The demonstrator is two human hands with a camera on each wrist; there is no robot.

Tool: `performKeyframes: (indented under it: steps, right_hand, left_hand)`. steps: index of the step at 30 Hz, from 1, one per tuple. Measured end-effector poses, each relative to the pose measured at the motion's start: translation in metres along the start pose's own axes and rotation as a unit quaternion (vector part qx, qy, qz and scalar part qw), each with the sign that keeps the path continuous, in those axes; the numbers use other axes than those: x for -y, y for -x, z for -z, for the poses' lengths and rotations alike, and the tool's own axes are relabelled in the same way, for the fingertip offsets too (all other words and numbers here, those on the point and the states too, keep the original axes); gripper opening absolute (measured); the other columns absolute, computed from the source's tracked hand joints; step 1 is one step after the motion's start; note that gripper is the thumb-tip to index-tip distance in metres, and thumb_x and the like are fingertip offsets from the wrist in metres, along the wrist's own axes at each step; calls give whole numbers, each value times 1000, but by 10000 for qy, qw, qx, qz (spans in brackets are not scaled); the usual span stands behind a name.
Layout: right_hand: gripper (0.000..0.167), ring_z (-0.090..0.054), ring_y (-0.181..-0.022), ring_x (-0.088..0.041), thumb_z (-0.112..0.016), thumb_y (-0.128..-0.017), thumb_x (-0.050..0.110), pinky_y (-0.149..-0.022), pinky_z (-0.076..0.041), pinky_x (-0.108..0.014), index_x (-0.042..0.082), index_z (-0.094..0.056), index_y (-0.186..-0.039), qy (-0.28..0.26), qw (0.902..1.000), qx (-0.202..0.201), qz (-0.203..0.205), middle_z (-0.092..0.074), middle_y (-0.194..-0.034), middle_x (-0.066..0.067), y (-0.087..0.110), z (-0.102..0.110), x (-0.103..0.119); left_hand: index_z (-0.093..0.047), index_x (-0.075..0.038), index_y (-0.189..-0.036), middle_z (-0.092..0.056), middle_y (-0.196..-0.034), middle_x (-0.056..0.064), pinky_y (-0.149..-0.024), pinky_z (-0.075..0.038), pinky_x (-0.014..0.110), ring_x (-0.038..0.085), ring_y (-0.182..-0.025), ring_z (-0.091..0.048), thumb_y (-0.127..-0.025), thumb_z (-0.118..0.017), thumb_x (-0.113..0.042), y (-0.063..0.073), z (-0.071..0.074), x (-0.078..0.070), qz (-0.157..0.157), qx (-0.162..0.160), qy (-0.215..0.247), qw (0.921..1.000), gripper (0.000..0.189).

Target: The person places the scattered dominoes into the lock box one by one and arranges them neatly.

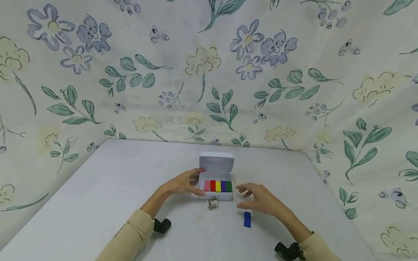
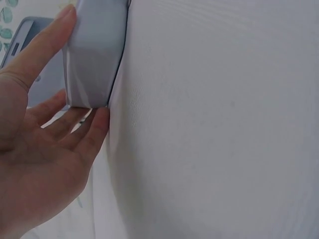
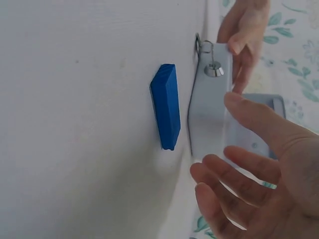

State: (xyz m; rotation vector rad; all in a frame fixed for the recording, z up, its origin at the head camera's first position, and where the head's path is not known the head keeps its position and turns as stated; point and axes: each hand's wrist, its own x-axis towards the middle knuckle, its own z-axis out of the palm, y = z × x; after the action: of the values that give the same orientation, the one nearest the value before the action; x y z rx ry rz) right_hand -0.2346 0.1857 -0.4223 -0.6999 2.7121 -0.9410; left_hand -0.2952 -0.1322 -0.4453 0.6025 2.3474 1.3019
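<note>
A small pale grey cash box stands on the table with its lid raised. Inside it lies a row of coloured blocks: pink, red, yellow, purple and green. My left hand grips the box's left end, thumb at the front corner and fingers along the side, as the left wrist view confirms. Keys hang from the lock at the front. To the right of the box, my right hand hovers with spread, bent fingers and holds nothing. A blue block lies on the table just below that hand.
The white table reaches back to a floral cloth that hangs behind and along the sides. Black wrist cameras are strapped over both beige sleeves.
</note>
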Motion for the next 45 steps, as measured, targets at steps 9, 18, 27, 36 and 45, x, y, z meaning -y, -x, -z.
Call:
performKeyframes:
  steps: [9, 18, 27, 36, 45]
  right_hand:
    - [61, -63, -107, -27, -82, -79, 31, -88, -54, -48, 8, -59, -131, 11, 9992, 352, -203, -66, -122, -10, 23, 5, 4]
    - [63, -62, -99, -20, -84, -76, 32, -82, -55, -36, 6, -61, -128, 182, 9989, 434, -42, -65, -112, -4, 35, 4, -3]
    - [63, -59, -93, -15, -85, -73, 35, -77, -52, -26, 7, -64, -125, 292, 9979, 540, 222, -63, -105, 1, 41, 0, -11]
    - [56, -58, -89, -12, -86, -72, 34, -74, -50, -23, 9, -67, -119, 397, 9973, 554, 275, -61, -101, 3, 41, -2, -12]
    - [50, -58, -87, -10, -86, -73, 28, -72, -50, -22, 7, -69, -115, 356, 9976, 496, 335, -62, -99, 2, 40, -3, -12]
  left_hand:
    - [-31, -15, -152, -32, -157, 16, -114, -36, 51, 39, -142, -37, -78, -83, -25, 2, 0, -2, 31, -19, -36, 10000, 92]
    - [-31, -17, -152, -33, -157, 15, -113, -37, 50, 37, -142, -37, -77, -84, -24, 1, 0, -1, 118, -15, -24, 9999, 93]
    - [-31, -18, -153, -34, -157, 15, -113, -37, 50, 38, -142, -38, -77, -84, -26, 0, 0, 0, 139, -14, -8, 9999, 93]
    - [-31, -19, -153, -33, -157, 15, -112, -37, 53, 39, -141, -38, -77, -83, -27, 0, 0, 0, 145, -42, -34, 9999, 92]
    - [-32, -19, -153, -34, -157, 14, -113, -37, 53, 39, -142, -38, -77, -83, -28, -1, 0, 3, 105, -52, -84, 9999, 92]
